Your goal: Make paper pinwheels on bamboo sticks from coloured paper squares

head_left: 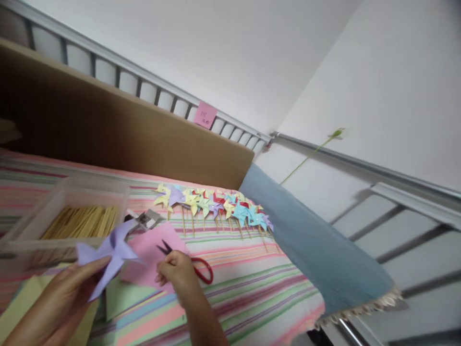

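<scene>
My left hand grips a lavender paper pinwheel with folded, pointed blades, held up at the lower left. Beside it, my right hand is closed, thumb and fingertips together, above a pink paper sheet. What those fingertips hold, if anything, is too small to make out. A pair of scissors with red handles lies across the sheet's right side, its middle hidden by my right hand. The dark blades point up and left. Pale green paper lies below the pink sheet.
A clear plastic box of wooden sticks stands at the left. Several finished pinwheels lie in a row on the striped cloth. Behind runs a brown board; yellow paper lies at lower left.
</scene>
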Demonstrator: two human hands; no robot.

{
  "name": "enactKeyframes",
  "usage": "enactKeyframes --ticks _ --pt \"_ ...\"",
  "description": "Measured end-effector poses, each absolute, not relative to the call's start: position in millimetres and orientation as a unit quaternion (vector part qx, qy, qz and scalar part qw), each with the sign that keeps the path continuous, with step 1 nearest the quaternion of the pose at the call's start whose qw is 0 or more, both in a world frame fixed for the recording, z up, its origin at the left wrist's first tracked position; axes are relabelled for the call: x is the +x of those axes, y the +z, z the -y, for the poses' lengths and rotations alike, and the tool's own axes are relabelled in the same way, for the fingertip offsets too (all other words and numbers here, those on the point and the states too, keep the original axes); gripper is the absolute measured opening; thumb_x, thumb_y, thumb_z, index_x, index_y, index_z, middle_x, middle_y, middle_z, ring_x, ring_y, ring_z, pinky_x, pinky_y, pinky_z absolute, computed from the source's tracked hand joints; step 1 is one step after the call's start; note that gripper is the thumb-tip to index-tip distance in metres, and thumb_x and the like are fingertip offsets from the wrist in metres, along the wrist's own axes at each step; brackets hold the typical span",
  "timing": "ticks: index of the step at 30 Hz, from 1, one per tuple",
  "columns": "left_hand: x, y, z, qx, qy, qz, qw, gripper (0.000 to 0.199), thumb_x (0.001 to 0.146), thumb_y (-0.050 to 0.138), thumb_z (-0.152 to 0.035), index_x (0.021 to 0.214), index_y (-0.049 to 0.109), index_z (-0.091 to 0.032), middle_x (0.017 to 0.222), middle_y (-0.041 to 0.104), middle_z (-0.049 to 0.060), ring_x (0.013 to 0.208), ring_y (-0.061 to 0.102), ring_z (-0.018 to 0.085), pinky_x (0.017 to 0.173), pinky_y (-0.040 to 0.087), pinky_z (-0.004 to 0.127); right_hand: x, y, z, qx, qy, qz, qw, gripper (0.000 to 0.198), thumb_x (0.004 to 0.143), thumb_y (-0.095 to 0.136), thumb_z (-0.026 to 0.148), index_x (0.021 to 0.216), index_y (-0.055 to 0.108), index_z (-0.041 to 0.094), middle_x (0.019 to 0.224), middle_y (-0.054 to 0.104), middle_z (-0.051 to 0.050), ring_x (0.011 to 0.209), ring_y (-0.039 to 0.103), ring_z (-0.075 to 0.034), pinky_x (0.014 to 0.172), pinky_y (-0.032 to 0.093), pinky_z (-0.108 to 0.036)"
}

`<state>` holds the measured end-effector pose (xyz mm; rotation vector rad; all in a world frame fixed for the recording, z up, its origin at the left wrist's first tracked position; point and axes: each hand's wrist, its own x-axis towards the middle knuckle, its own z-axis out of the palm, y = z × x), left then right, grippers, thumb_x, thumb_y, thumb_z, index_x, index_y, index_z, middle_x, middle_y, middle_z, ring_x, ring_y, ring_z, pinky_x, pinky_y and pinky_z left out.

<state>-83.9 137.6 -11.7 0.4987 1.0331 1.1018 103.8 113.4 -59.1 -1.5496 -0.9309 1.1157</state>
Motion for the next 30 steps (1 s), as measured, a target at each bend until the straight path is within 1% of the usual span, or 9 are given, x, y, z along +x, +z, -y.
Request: enactKeyframes --ticks 2,5,10,14,17,21,24,28,30 --pt "-82 -18 -140 0.238 0.463 -0.443 0.73 0.008 0.059 0.066 -0.006 0.056 0.067 -0.013 0.058 0.067 0.0 0.052 0.057 0.013 0.047 0.046 0.019 109 -64 -106 -0.617 0.493 0.344 0.507 0.014 0.061 0.064 0.024 0.061 0.052 0.016 0.045 0.058 0.002 0.04 0.051 -0.009 0.043 0.04 -0.019" --pt "-79 -23 -145 0.252 0.48 -0.433 0.72 0.009 0.053 0.074 -0.013 0.058 0.068 -0.015 0.058 0.066 -0.002 0.053 0.056 0.01 0.048 0.045 0.016 118 -61 -106 -0.589 0.527 0.332 0.514 0.015 0.061 0.065 0.026 0.062 0.055 0.015 0.049 0.061 0.001 0.043 0.052 -0.008 0.046 0.04 -0.019" --pt "-69 -26 -147 0.266 0.463 -0.458 0.711 0.013 0.053 0.077 -0.02 0.059 0.068 -0.014 0.058 0.067 -0.001 0.053 0.056 0.01 0.051 0.044 0.015 126 -46 -102 -0.585 0.519 0.331 0.528 0.014 0.066 0.064 0.025 0.063 0.054 0.015 0.058 0.067 -0.003 0.045 0.053 -0.009 0.05 0.041 -0.021" --pt "-59 -33 -145 0.281 0.433 -0.479 0.71 0.013 0.055 0.076 -0.022 0.062 0.068 -0.013 0.057 0.067 0.0 0.053 0.056 0.011 0.053 0.043 0.017 127 -44 -97 -0.59 0.515 0.335 0.524 0.013 0.068 0.062 0.023 0.064 0.052 0.016 0.052 0.064 -0.001 0.041 0.051 -0.009 0.045 0.038 -0.02" --pt "-54 -39 -143 0.29 0.418 -0.486 0.711 0.013 0.055 0.075 -0.021 0.063 0.069 -0.013 0.059 0.068 0.002 0.055 0.056 0.012 0.055 0.042 0.019 125 -47 -97 -0.538 0.572 0.286 0.55 0.018 0.066 0.067 0.027 0.066 0.053 0.016 0.051 0.06 0.002 0.042 0.049 -0.008 0.041 0.035 -0.019" --pt "-50 -40 -142 0.3 0.417 -0.488 0.706 0.012 0.056 0.074 -0.022 0.058 0.067 -0.013 0.056 0.066 0.001 0.052 0.054 0.012 0.053 0.039 0.021 116 -50 -99 -0.477 0.634 0.199 0.575 0.027 0.059 0.076 0.029 0.067 0.054 0.016 0.055 0.055 0.004 0.046 0.048 -0.007 0.037 0.03 -0.015" --pt "-49 -39 -141 0.291 0.418 -0.48 0.714 0.012 0.054 0.074 -0.022 0.057 0.067 -0.013 0.055 0.066 0.001 0.052 0.054 0.012 0.053 0.039 0.021 108 -53 -101 -0.49 0.629 0.193 0.571 0.03 0.058 0.077 0.033 0.065 0.055 0.015 0.053 0.054 0.003 0.042 0.044 -0.005 0.036 0.028 -0.015" --pt "-51 -40 -140 0.285 0.412 -0.484 0.718 0.013 0.052 0.075 -0.022 0.056 0.066 -0.013 0.052 0.065 0.001 0.05 0.053 0.011 0.05 0.037 0.02 103 -58 -104 -0.528 0.592 0.226 0.566 0.028 0.064 0.072 0.035 0.061 0.053 0.015 0.044 0.051 0.005 0.034 0.039 -0.004 0.034 0.027 -0.016" --pt "-53 -43 -140 0.289 0.408 -0.488 0.715 0.013 0.053 0.075 -0.023 0.058 0.067 -0.013 0.053 0.066 0.001 0.051 0.054 0.012 0.051 0.038 0.02 103 -57 -104 -0.542 0.571 0.248 0.564 0.023 0.067 0.068 0.032 0.063 0.055 0.014 0.041 0.051 0.005 0.034 0.041 -0.005 0.035 0.031 -0.017"
